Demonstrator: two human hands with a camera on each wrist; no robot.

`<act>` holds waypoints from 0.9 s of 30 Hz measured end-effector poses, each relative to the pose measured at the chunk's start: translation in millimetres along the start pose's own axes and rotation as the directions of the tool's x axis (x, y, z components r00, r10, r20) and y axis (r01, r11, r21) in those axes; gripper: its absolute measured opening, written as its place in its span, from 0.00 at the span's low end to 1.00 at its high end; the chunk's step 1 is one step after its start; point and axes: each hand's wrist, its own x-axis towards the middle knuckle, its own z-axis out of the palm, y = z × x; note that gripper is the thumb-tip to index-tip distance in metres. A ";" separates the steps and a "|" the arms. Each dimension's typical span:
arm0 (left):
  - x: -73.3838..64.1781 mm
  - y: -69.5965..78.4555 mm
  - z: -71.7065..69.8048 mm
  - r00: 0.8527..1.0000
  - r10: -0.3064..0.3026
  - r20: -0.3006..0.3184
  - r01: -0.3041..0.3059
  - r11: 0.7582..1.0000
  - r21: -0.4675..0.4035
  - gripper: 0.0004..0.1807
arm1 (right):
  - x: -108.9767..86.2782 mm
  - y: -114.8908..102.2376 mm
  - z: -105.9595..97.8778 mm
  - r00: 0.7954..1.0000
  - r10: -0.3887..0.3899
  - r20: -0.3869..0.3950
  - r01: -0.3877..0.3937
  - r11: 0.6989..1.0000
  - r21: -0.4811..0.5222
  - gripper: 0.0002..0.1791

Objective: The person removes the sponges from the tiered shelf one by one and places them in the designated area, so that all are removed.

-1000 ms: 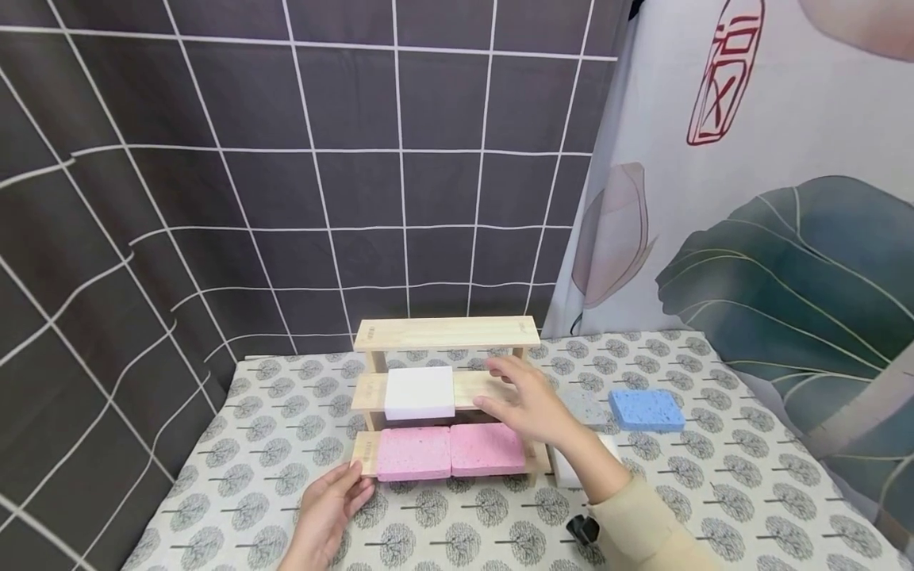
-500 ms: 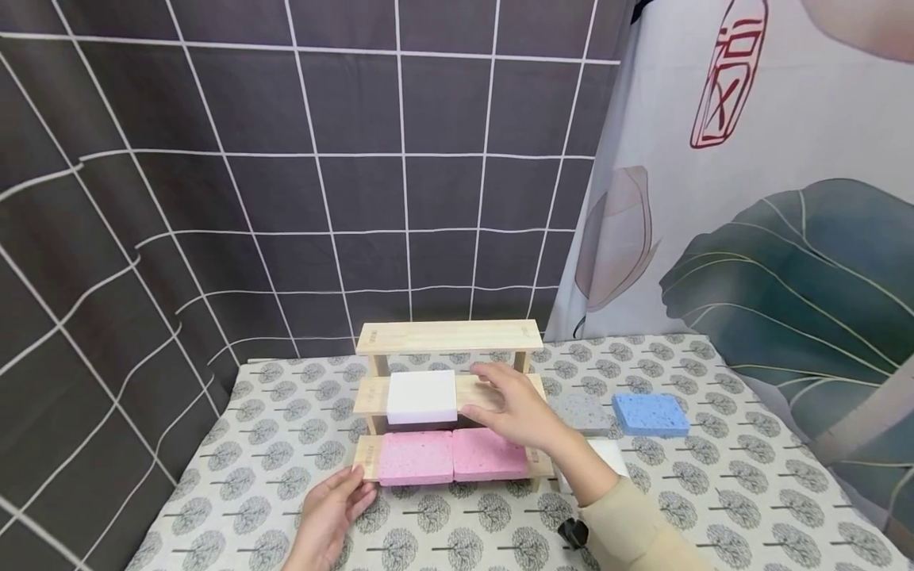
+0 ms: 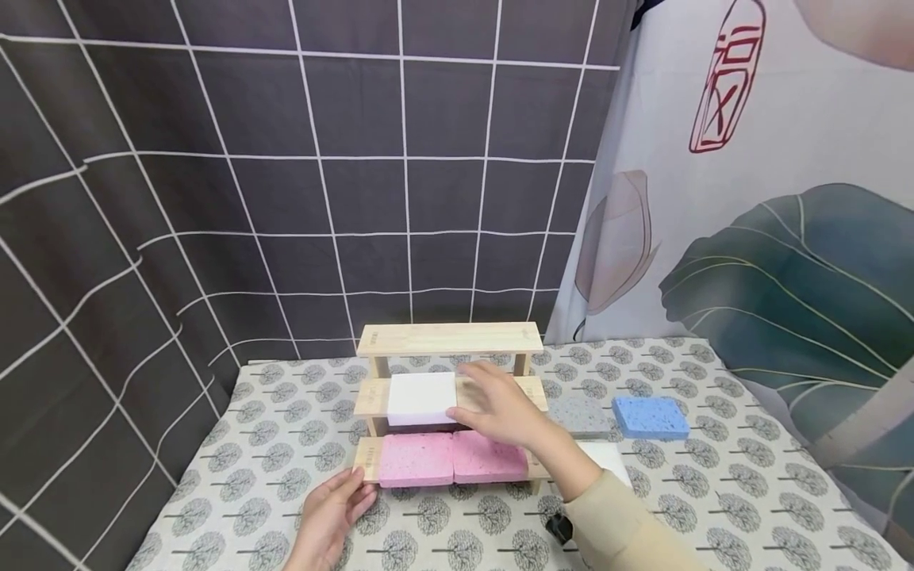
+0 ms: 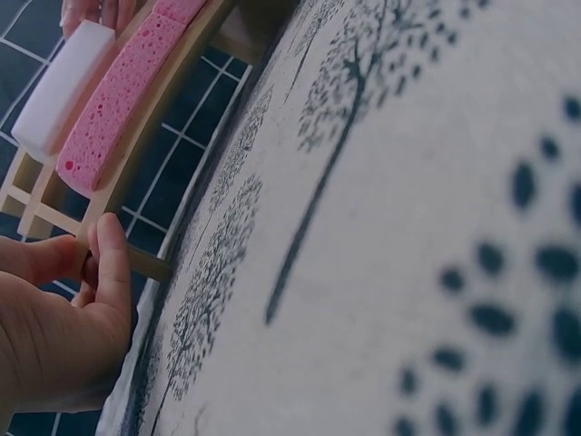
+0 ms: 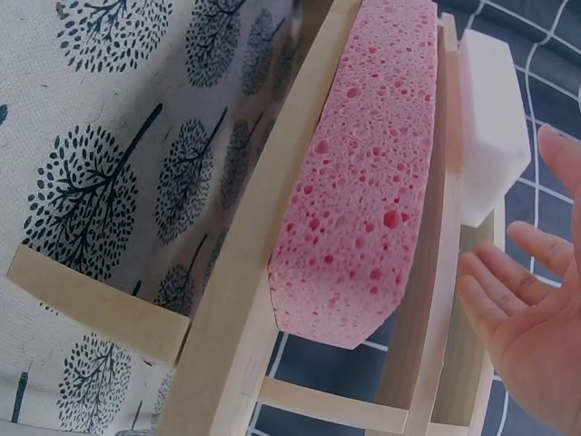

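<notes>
You are getting bright, soft, even light in the head view, with the white block (image 3: pixel 421 388) nearly washing out on top and faint shade gathering beneath it. The left wrist camera is giving you a dimmer, bluer picture, where the nearest tree prints (image 4: pixel 557 263) on the tablecloth (image 4: pixel 408 209) are blurring. In the right wrist view, you are seeing the pink sponge (image 5: pixel 363 182) crisply, while the wooden rack (image 5: pixel 222 363) is bowing, apparently from lens distortion.
</notes>
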 end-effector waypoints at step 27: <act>-1.1 -0.4 -0.6 1.000 0.023 0.006 -0.023 1.000 -0.018 0.25 | 7.8 -2.5 12.5 0.999 -0.023 0.038 0.027 0.994 -0.105 0.43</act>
